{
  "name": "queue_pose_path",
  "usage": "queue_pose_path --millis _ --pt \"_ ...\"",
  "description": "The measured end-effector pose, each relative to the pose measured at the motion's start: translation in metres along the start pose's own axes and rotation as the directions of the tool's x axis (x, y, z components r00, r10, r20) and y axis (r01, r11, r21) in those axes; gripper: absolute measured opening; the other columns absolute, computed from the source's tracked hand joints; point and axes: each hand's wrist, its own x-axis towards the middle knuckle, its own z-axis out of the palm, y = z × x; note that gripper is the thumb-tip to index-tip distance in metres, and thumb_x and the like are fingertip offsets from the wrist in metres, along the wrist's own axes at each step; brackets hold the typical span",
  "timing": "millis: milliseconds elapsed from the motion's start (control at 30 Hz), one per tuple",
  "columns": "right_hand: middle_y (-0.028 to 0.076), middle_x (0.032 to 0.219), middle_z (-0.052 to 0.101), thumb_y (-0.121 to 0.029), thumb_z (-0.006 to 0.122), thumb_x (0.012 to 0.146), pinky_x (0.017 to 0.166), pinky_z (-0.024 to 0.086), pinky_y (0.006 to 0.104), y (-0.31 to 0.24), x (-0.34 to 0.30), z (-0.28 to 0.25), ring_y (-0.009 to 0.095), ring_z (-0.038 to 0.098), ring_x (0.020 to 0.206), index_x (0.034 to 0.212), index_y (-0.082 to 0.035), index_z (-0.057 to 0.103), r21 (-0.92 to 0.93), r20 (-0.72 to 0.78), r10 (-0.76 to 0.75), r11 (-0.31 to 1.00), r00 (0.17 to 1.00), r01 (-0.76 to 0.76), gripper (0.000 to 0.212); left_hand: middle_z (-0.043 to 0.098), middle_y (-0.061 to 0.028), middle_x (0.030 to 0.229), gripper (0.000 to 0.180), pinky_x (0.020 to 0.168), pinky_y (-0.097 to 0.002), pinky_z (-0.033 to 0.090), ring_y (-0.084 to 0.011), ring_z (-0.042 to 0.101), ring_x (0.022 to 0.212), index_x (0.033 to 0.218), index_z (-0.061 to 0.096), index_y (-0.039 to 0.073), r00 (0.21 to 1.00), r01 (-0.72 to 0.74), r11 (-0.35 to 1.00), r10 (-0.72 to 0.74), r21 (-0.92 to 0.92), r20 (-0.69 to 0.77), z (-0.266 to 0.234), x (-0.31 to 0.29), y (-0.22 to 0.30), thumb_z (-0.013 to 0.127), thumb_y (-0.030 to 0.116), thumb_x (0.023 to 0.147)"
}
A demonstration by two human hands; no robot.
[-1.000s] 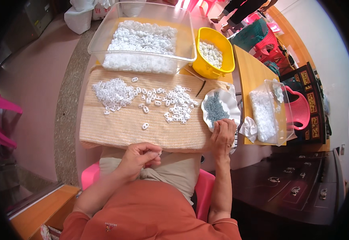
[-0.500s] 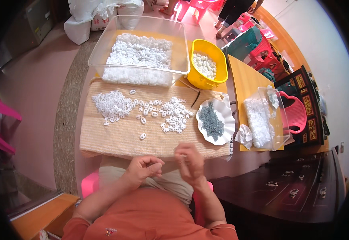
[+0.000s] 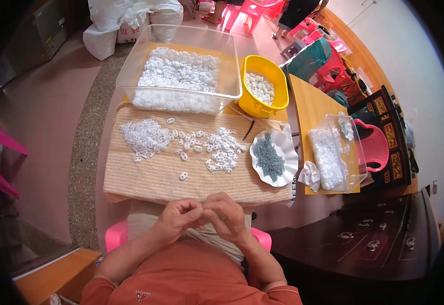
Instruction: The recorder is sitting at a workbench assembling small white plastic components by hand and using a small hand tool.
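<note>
My left hand (image 3: 180,217) and my right hand (image 3: 225,215) meet at the fingertips above my lap, just in front of the table's near edge. Fingers of both are pinched together; whatever lies between them is too small or hidden to make out. On the beige towel (image 3: 145,185) ahead lies one white oval piece with two dark holes (image 3: 183,176), apart from the others. Beyond it are a left pile of white pieces (image 3: 144,138) and a right pile (image 3: 223,152), with several loose ones between. A white scalloped plate (image 3: 289,157) at the right holds small grey-blue parts (image 3: 268,158).
A large clear bin (image 3: 125,76) of white pieces and a yellow tub (image 3: 281,96) stand at the back. A dark thin stick (image 3: 249,130) lies near the plate. Right, a second table (image 3: 303,101) carries another clear bin (image 3: 356,173) and crumpled paper (image 3: 310,176). White sacks (image 3: 99,43) stand behind.
My right hand has moved left and down, so its fingertips now meet those of my left hand. The table appears slightly lower in view. The piles look unchanged.
</note>
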Motion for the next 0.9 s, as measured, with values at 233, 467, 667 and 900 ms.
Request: queue_pose_path --millis 233,467,667,900 --pt "0.012 0.087 0.061 0.003 0.065 0.081 0.066 0.048 0.0283 0.004 0.001 0.002 0.021 0.062 0.077 0.095 -0.001 0.064 0.080 0.014 0.049 0.995 0.999 -0.050 0.015 0.062 -0.0035 0.089 0.016 0.072 -0.0279 0.052 -0.0124 0.061 0.076 0.100 0.059 0.003 0.996 0.005 1.000 -0.006 -0.008 -0.092 0.001 0.000 0.002 0.059 0.018 0.094" --pt "0.011 0.093 0.061 0.005 0.061 0.084 0.069 0.048 0.0272 0.011 -0.001 0.007 0.019 0.059 0.081 0.098 0.000 0.062 0.126 -0.029 0.100 0.987 0.995 -0.095 0.015 0.061 -0.0006 0.087 0.019 0.071 -0.0255 0.053 -0.0081 0.060 0.077 0.102 0.061 0.003 0.991 -0.003 1.000 0.003 0.001 -0.137 -0.004 -0.001 0.000 0.062 0.019 0.092" --pt "0.010 0.095 0.059 0.006 0.058 0.087 0.074 0.045 0.0241 0.022 -0.008 0.010 0.015 0.056 0.085 0.097 0.002 0.062 0.129 -0.032 0.183 0.976 0.983 -0.178 0.012 0.063 -0.0057 0.094 0.022 0.073 -0.0238 0.056 -0.0105 0.063 0.081 0.111 0.060 0.000 0.972 -0.087 0.996 0.083 -0.008 -0.218 0.002 0.003 0.010 0.062 0.007 0.090" --pt "0.009 0.096 0.056 -0.003 0.055 0.093 0.077 0.046 0.0247 0.038 -0.014 0.010 0.014 0.056 0.084 0.096 0.003 0.059 0.097 0.009 0.301 0.949 0.954 -0.300 0.008 0.067 -0.0080 0.087 0.015 0.068 -0.0261 0.057 -0.0142 0.066 0.075 0.101 0.063 0.001 0.947 -0.082 0.994 0.055 -0.074 -0.317 -0.005 0.008 0.010 0.066 0.001 0.085"
